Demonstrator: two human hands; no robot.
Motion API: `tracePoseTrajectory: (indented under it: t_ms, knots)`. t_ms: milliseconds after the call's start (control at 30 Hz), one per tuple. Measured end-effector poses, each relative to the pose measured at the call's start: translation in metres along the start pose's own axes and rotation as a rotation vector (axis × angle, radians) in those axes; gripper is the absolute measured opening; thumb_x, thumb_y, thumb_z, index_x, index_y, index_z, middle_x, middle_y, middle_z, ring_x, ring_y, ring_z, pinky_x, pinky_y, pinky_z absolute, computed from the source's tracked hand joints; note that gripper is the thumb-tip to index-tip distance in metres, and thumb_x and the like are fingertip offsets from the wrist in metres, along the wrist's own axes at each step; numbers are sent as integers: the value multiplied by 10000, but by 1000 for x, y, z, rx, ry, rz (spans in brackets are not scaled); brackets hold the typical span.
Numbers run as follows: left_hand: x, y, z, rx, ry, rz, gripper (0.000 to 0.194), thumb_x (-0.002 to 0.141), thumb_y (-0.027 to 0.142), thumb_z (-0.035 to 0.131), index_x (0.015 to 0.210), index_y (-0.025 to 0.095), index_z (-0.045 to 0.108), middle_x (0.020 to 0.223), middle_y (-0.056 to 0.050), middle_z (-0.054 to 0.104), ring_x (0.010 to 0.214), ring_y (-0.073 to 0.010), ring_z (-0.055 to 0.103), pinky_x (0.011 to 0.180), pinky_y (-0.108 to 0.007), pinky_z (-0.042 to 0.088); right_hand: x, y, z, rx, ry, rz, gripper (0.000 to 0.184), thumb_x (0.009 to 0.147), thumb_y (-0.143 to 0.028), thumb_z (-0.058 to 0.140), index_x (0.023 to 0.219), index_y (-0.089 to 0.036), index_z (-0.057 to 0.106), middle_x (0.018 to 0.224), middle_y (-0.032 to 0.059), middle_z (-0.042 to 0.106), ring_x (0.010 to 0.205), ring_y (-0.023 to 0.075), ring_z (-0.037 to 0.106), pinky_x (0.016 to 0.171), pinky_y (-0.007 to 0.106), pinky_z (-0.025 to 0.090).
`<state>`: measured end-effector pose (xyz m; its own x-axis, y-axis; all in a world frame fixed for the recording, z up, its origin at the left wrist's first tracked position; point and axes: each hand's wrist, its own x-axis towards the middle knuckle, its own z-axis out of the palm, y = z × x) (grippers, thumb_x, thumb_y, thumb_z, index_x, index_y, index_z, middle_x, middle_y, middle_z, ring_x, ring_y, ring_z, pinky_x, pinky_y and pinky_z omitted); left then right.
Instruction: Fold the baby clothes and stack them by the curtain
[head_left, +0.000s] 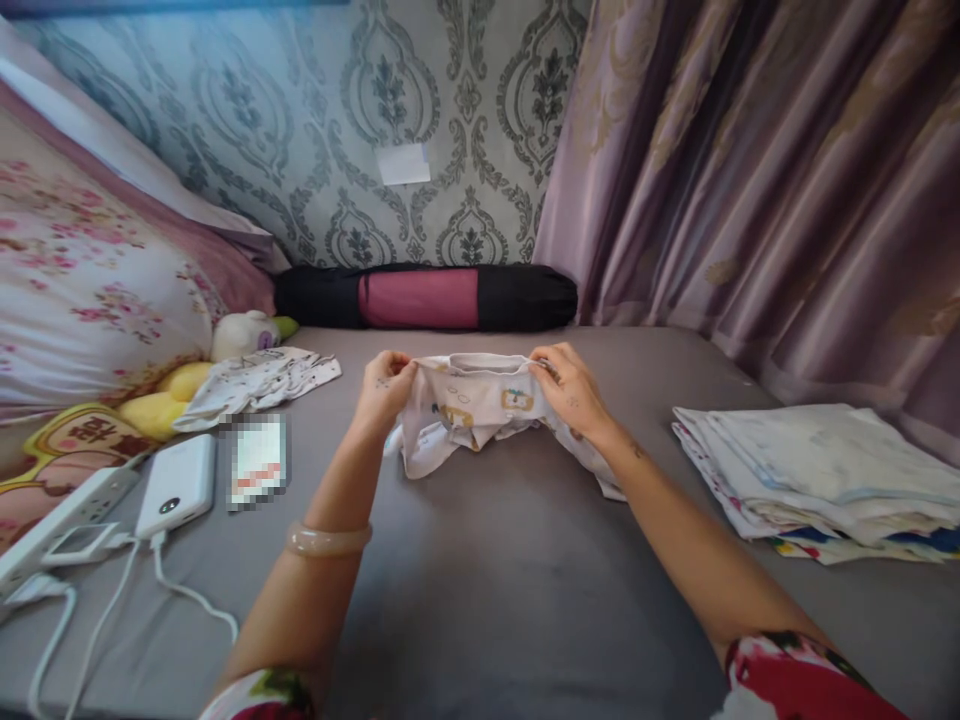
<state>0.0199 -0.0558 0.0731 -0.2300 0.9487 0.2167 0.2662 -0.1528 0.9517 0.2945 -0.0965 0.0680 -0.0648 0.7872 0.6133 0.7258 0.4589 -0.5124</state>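
Two hands — left hand (384, 385), right hand (570, 390) — pinch one baby garment (472, 405); perhaps five folded cloths (825, 480).

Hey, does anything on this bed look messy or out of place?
Only slightly: a loose printed garment lies crumpled by the plush toy, unlike the neat folded stack. Both hands hold a small garment.

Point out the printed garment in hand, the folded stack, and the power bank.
Printed garment (480, 405), head view, front panel.
Folded stack (825, 470), head view, top sheet.
Power bank (178, 484), head view, top face.
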Motion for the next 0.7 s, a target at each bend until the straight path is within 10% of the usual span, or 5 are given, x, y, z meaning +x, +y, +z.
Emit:
tracePoseTrajectory:
  t_ms: [400, 700]
  knots:
    - [-11, 83, -61, 229, -441, 238, 363, 665, 475, 720, 860, 170, 718, 751, -39, 663, 695, -166, 588, 568, -243, 434, 29, -47, -61, 3, -231, -26, 271, 869, -393, 549, 1040, -216, 663, 1006, 47, 698, 852, 199, 613, 759, 303, 451]
    - [8, 114, -86, 319, -317, 411, 282, 686, 443, 675, 802, 193, 737, 697, -27, 654, 688, -169, 597, 581, -236, 455, 56, -65, -104, -75, -346, -75, 309, 841, -467, 596, 953, -207, 718, 818, 17, 695, 745, 172, 600, 669, 284, 422]
